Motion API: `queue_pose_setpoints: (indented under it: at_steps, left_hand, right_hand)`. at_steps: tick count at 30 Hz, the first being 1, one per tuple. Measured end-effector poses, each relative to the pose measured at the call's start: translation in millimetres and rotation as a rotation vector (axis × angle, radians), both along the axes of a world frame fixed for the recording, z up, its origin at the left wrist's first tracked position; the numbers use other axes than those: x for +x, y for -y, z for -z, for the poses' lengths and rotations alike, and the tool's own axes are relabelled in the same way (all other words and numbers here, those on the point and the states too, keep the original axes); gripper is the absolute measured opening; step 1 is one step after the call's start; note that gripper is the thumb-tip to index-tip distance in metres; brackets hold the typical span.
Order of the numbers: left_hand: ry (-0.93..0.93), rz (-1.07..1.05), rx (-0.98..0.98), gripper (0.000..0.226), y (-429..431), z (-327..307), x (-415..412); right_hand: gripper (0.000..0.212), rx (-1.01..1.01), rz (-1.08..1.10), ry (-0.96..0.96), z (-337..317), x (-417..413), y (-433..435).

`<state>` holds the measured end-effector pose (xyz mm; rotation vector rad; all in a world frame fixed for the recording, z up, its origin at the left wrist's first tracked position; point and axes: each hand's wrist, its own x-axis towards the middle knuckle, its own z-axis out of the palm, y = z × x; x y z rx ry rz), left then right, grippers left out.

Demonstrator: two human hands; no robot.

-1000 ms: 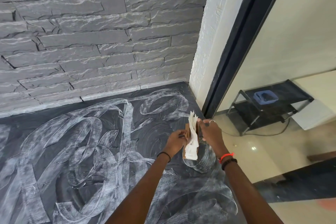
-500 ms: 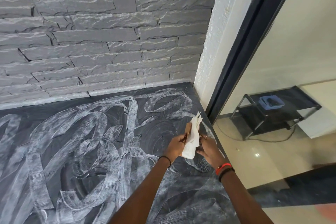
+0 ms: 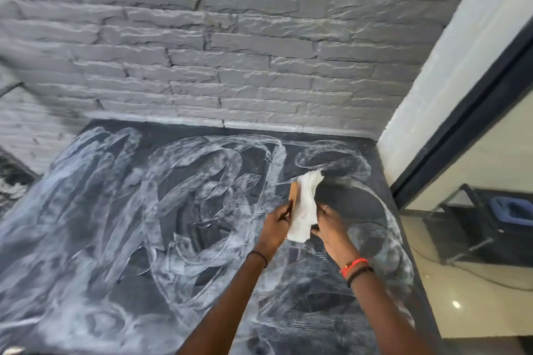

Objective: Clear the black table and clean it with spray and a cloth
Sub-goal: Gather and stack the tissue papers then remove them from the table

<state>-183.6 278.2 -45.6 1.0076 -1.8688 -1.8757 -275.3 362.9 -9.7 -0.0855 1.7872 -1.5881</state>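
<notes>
Since a second before, the right hand (image 3: 331, 228) had slid from the top of the cloth (image 3: 306, 204) to its lower edge, thumb and fingers curled on it. Left hand (image 3: 277, 225): fingers curled round a brown card (image 3: 293, 192) pressed against the cloth's left side. Cloth: white, crumpled, held upright over the black table (image 3: 331, 190), toward the table's right rear corner. Table: covered in swirled white smears (image 3: 202, 170). Grey brick wall (image 3: 230, 52) stood behind the table; a low black shelf (image 3: 476, 228) with a blue tray (image 3: 513, 207) stood right of the table.
</notes>
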Motion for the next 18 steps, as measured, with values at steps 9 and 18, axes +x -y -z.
queue_pose_setpoints:
  at_steps: [9,18]
  left_hand:
    - [-0.088,-0.338,-0.045,0.044,30.4,-18.6,168.6]
    - [-0.038,-0.687,-0.117,0.038,23.5,-6.1,363.2]
  right_hand:
    - [0.022,-0.061,-0.368,-0.097,-0.7,145.9,69.1]
    - [0.022,-0.065,-0.680,-0.109,3.9,331.2,97.3]
